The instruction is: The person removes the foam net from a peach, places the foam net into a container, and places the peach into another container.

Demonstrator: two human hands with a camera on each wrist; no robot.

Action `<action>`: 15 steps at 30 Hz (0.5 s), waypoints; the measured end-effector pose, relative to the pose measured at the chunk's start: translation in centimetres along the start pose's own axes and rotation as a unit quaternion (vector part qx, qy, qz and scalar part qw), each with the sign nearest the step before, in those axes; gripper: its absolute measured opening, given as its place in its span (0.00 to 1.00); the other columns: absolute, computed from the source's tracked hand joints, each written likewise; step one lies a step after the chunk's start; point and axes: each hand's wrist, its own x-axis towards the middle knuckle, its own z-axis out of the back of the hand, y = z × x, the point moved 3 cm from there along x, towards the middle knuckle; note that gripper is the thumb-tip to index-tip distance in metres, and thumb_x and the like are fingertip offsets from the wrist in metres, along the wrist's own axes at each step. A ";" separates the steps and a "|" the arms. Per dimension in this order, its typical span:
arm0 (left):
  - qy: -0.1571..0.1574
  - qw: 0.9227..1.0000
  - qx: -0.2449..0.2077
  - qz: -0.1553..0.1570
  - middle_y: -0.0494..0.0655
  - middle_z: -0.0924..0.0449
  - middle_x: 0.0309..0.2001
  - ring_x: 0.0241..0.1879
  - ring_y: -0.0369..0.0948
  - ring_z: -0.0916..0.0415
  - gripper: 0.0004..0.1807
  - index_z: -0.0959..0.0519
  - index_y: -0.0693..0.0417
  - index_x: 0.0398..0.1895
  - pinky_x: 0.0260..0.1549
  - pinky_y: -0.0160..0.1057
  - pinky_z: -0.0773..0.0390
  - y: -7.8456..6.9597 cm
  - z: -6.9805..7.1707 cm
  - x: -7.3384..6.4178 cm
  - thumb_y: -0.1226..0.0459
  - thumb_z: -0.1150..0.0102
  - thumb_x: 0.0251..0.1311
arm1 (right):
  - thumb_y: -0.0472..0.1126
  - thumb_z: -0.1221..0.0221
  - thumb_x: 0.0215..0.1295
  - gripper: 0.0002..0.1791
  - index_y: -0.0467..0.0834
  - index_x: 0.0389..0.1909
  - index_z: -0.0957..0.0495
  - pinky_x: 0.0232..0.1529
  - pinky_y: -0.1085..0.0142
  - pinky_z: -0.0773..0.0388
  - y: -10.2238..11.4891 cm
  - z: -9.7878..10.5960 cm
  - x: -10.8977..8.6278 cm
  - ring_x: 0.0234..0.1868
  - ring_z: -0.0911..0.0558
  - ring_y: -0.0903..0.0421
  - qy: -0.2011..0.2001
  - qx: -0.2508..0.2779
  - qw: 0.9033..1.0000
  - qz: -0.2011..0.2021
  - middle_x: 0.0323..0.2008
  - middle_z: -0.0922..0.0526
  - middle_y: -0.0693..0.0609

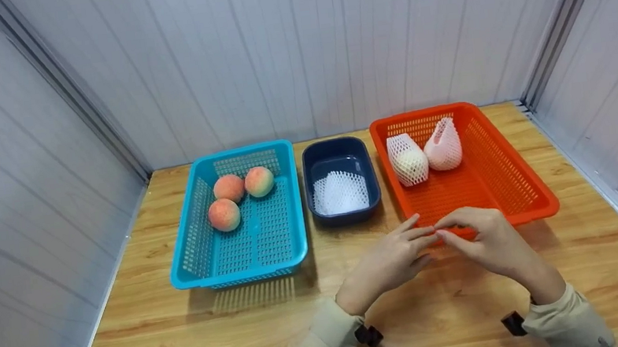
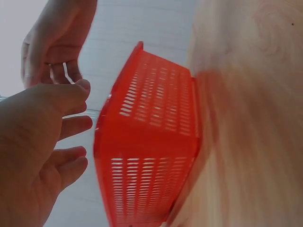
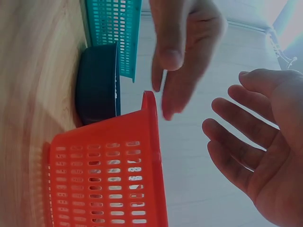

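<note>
My left hand [image 1: 386,263] and right hand [image 1: 494,242] hover near the front rim of the orange-red basket [image 1: 532,194], fingertips close together. Nothing is held in either one. In the right wrist view the right hand [image 3: 272,146] has loosely bent, spread fingers, apart from the left hand [image 3: 189,52]. Inside the orange-red basket lie a pale fruit in a white foam net [image 1: 410,165] and a pink foam-netted fruit [image 1: 444,149]. White foam nets [image 1: 340,193] lie in the dark blue bin [image 1: 373,204]. Three peaches [image 1: 225,215] sit in the turquoise basket [image 1: 261,260].
The turquoise basket stands left, the dark blue bin in the middle, the orange-red basket right, all on a wooden table [image 1: 235,339]. Pale panel walls [image 1: 272,55] enclose the back and both sides.
</note>
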 end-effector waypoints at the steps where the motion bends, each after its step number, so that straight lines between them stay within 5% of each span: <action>1: 0.001 1.000 0.004 0.004 0.47 0.24 0.60 0.66 0.44 0.36 0.22 0.23 0.54 0.61 0.68 0.37 0.51 0.0 -0.2 0.1 0.58 0.41 0.66 | 0.30 0.31 0.55 0.10 0.45 0.38 0.15 0.38 0.75 0.23 0.0 0.1 -0.1 0.35 0.17 0.60 -0.003 0.000 1.000 -0.002 0.35 0.16 0.59; 15: -0.023 0.991 0.113 0.064 0.40 0.16 0.41 0.52 0.38 0.23 0.11 0.14 0.50 0.44 0.57 0.31 0.32 -0.2 -0.5 1.7 0.69 0.37 0.60 | 0.32 0.31 0.56 0.12 0.49 0.39 0.16 0.38 0.76 0.25 -0.3 0.7 -1.1 0.37 0.18 0.61 0.000 -0.005 0.999 -0.042 0.36 0.16 0.60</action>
